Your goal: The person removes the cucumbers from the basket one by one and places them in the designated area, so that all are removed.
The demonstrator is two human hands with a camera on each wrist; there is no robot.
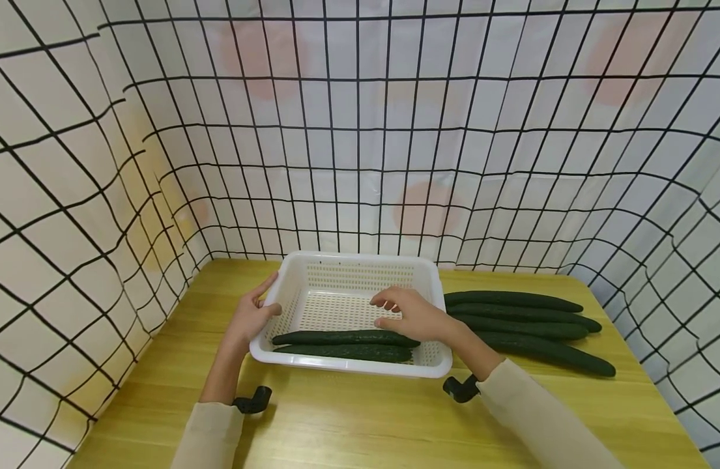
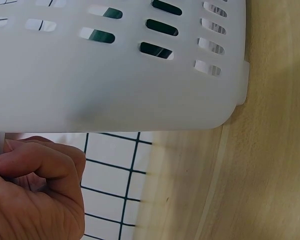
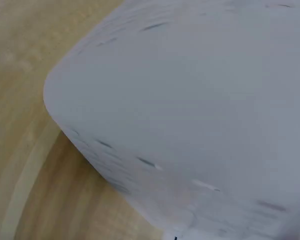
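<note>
Plainly, the left grip clasps 1 basket holding 2 cucumbers, right grip loose, 4 cucumbers outside.

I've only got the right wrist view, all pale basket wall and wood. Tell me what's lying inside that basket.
Observer: Two cucumbers lie side by side along the near wall of the basket.
Operator: Now report any cucumbers outside it.
Observer: Four more cucumbers lie on the table, just right of the basket.
Operator: Give me the left hand.
Observer: The left hand grips the basket's left rim, thumb over the edge.
</note>
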